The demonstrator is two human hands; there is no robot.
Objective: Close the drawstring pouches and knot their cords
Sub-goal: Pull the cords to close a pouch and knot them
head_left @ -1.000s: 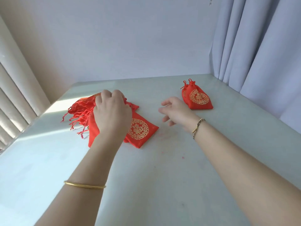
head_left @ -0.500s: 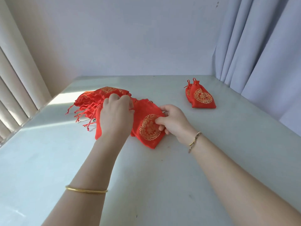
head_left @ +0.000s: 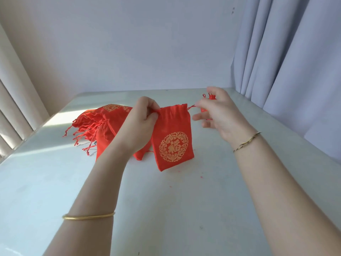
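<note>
A flat red fabric drawstring pouch with a gold emblem (head_left: 172, 139) is held above the pale table (head_left: 166, 209) — top corner pinched by the left hand (head_left: 143, 119), red cord (head_left: 191, 107) pinched by the right hand (head_left: 217, 111). Mouth barely gathered, nothing knotted. One tied red pouch (head_left: 211, 97) is parked near the far right corner; a heap of untied red pouches (head_left: 103, 124) is left toward the left edge — so mostly undone, probably.

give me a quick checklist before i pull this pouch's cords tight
1. Left hand pinches the pouch at its top left corner: ok.
2. That pinch also catches a cord: cannot tell, the fingers hide it.
3. Right hand pinches the right cord: ok.
4. Pouch mouth gathered shut: not ok, only lightly puckered.
5. Knot tied: not ok, none yet.
</note>
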